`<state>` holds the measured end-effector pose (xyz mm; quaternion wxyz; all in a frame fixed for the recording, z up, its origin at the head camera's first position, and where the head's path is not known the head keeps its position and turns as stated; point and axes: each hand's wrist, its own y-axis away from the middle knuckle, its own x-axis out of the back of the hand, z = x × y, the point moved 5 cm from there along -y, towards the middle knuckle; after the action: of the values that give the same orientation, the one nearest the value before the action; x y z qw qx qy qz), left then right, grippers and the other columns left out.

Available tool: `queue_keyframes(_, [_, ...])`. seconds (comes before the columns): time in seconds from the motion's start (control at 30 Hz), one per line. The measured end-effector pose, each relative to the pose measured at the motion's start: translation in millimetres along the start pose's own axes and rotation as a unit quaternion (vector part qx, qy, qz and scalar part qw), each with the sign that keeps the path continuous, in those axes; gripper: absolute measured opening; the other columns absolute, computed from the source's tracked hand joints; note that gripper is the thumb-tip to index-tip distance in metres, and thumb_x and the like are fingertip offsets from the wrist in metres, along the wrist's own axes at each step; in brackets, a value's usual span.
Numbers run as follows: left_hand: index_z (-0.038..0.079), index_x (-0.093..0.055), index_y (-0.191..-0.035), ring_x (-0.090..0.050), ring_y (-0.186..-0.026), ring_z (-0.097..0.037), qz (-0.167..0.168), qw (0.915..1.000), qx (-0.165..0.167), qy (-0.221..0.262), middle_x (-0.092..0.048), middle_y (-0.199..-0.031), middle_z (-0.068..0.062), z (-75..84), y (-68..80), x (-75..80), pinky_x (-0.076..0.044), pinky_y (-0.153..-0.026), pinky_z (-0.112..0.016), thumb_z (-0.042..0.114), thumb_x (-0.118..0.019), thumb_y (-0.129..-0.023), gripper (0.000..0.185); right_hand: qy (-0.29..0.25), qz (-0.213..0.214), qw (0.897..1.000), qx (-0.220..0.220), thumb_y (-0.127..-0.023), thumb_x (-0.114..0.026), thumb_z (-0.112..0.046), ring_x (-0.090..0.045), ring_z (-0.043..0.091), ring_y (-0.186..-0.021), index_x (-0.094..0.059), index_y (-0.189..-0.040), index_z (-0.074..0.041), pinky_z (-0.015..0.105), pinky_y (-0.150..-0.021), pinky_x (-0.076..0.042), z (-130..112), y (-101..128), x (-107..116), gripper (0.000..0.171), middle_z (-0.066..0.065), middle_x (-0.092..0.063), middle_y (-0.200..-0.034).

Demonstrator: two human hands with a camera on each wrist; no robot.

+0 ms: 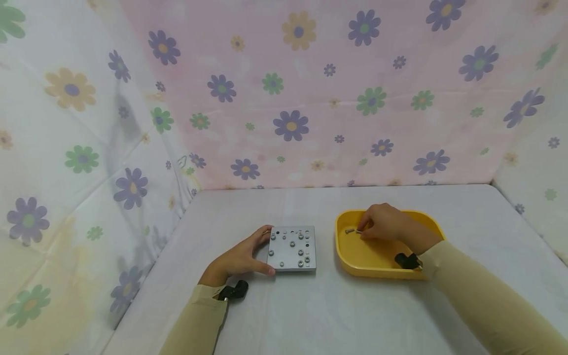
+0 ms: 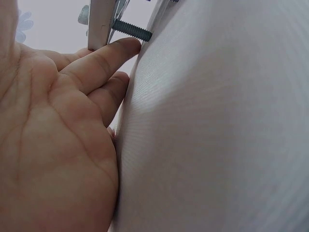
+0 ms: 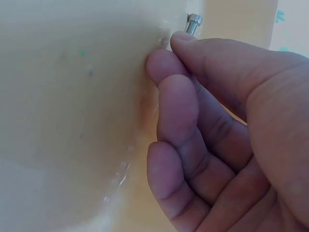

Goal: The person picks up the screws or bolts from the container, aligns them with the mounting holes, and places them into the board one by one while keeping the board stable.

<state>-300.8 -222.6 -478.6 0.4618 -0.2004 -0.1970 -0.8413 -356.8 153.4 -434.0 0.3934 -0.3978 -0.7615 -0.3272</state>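
Note:
My left hand (image 1: 242, 255) grips the left side of a square metal plate (image 1: 288, 252), with the thumb at its near corner and fingers at the far one. Several socket-head screws stand in its holes, and other holes are bare. A threaded screw shank (image 2: 132, 30) sticks out under the plate, beside a fingertip, in the left wrist view. Inside the yellow tray (image 1: 348, 266), my right hand (image 1: 385, 224) pinches a small screw (image 1: 358, 231) between thumb and forefinger, mostly hidden by the fingertips. Another screw (image 1: 349, 231) lies just left of them.
The tray stands right of the plate on a white-covered table (image 1: 301, 315), its raised rim around my right hand. Flower-printed cloth (image 1: 266, 143) hangs behind the table and along both sides.

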Motion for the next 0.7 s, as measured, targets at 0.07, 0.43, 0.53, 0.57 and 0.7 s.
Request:
queue_keyframes(0.07, [0.038,-0.031,-0.156,-0.016,-0.16,-0.017,-0.001,1.0,-0.001,0.001,-0.041,-0.163,0.01,0.5,0.3,0.1,0.002,-0.127,-0.06,0.033,-0.098,-0.067,0.112,0.007,0.001,1.0,0.0,-0.088,-0.083,-0.027,-0.059,0.015,-0.082,-0.082,-0.104,-0.02,0.03,-0.075,-0.05,-1.7,-1.8,-2.0,0.017,-0.003,-0.072,-0.099])
queue_keyframes(0.43, [0.036,-0.028,-0.158,-0.016,-0.16,-0.017,-0.003,1.0,0.001,0.001,-0.04,-0.164,0.01,1.6,1.1,0.8,0.001,-0.127,-0.06,0.034,-0.098,-0.068,0.114,0.006,-0.017,1.0,-0.005,-0.09,-0.081,-0.026,-0.058,0.017,-0.085,-0.081,-0.105,-0.02,0.031,-0.078,-0.05,-16.0,-9.9,-7.9,0.016,-0.003,-0.071,-0.101])
queue_keyframes(0.53, [0.035,-0.028,-0.158,-0.017,-0.16,-0.017,-0.003,1.0,0.001,0.002,-0.041,-0.163,0.01,0.5,1.0,1.1,0.001,-0.127,-0.06,0.034,-0.098,-0.067,0.115,0.017,-0.017,1.0,-0.001,-0.089,-0.082,-0.024,-0.058,0.016,-0.084,-0.081,-0.103,-0.021,0.031,-0.076,-0.049,-18.3,-13.2,-9.1,0.015,-0.004,-0.071,-0.099])
queue_keyframes(0.57, [0.035,-0.029,-0.158,-0.017,-0.16,-0.017,-0.003,1.0,0.0,0.002,-0.041,-0.163,0.01,0.3,0.9,1.1,0.001,-0.127,-0.06,0.034,-0.098,-0.067,0.115,0.019,-0.017,1.0,0.0,-0.089,-0.082,-0.023,-0.058,0.016,-0.083,-0.081,-0.103,-0.021,0.031,-0.076,-0.049,-19.1,-14.1,-9.5,0.014,-0.004,-0.071,-0.098])
queue_keyframes(0.7, [0.033,-0.028,-0.159,-0.017,-0.16,-0.017,-0.004,1.0,-0.002,0.005,-0.04,-0.163,0.01,0.3,0.9,1.0,0.001,-0.128,-0.06,0.034,-0.098,-0.067,0.116,0.018,-0.023,1.0,-0.004,-0.09,-0.08,-0.021,-0.058,0.017,-0.083,-0.081,-0.102,-0.022,0.031,-0.076,-0.05,-22.0,-15.9,-10.6,0.012,-0.004,-0.072,-0.099])
